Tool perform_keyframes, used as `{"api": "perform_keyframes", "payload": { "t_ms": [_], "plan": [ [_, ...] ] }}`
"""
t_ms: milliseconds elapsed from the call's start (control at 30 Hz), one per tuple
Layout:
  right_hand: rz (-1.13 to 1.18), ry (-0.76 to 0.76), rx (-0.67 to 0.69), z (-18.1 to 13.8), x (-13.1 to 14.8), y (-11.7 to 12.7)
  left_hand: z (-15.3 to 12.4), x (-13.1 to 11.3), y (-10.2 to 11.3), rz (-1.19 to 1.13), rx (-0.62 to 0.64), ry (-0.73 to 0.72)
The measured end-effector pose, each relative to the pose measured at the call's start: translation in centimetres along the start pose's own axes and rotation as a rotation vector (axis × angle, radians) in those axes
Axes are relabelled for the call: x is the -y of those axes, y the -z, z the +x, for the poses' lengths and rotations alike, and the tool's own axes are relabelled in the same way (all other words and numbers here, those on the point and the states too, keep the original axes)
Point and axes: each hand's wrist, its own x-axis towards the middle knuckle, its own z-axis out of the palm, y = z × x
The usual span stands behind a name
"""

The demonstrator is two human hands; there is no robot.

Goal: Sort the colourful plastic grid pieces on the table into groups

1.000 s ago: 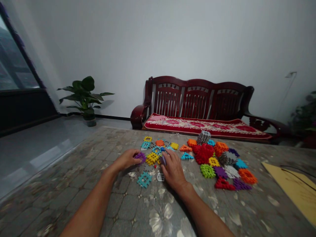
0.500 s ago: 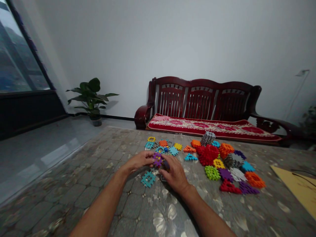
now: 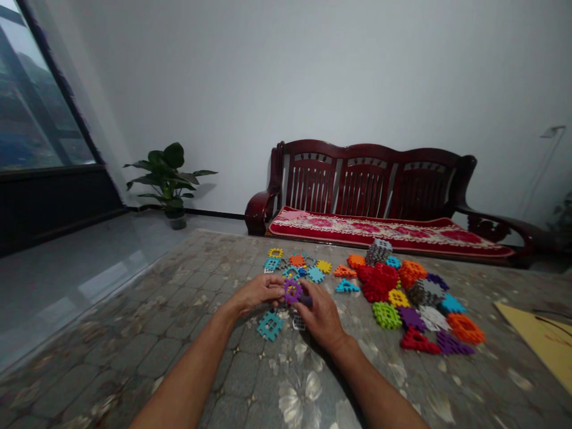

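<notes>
Between my two hands a purple notched building piece point(image 3: 292, 291) is held up, its open middle facing me. My left hand point(image 3: 260, 294) pinches its left edge with thumb and fingers. On the other side my right hand point(image 3: 319, 310) is closed on the piece's right edge, with a dark part showing between thumb and fingers that I cannot make out. Just below lies a teal lattice piece point(image 3: 270, 326), and a white grid piece point(image 3: 299, 323) sits under my right hand. Behind the hands are a light blue piece point(image 3: 316, 274), a yellow piece point(image 3: 324, 266) and an orange piece point(image 3: 297, 260).
On the right of the patterned table point(image 3: 214, 369) is a pile with red pieces point(image 3: 379, 282), a green piece point(image 3: 386, 316) and several others. A yellow board point(image 3: 536, 336) lies at the right edge. A wooden bench point(image 3: 361, 179) stands behind, a potted plant point(image 3: 167, 176) at left.
The purple piece has turned to face me more squarely and appears slightly further right. Both hands keep hold of it. The white grid piece below shows more clearly.
</notes>
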Motion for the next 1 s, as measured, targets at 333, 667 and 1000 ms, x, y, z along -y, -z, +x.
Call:
{"api": "perform_keyframes", "payload": {
  "t_ms": [333,667,1000],
  "plan": [
    [-0.123,0.093,-0.046,0.1,1.1,1.0,0.0,-0.2,-1.2,0.002,-0.077,0.029],
    [-0.221,0.051,0.065,1.2,2.5,2.7,0.4,0.4,-1.2,0.043,-0.054,-0.007],
    [-0.048,-0.002,0.033,-0.8,0.1,11.8,1.2,2.9,1.4,0.000,-0.530,-0.158]
  ]
}}
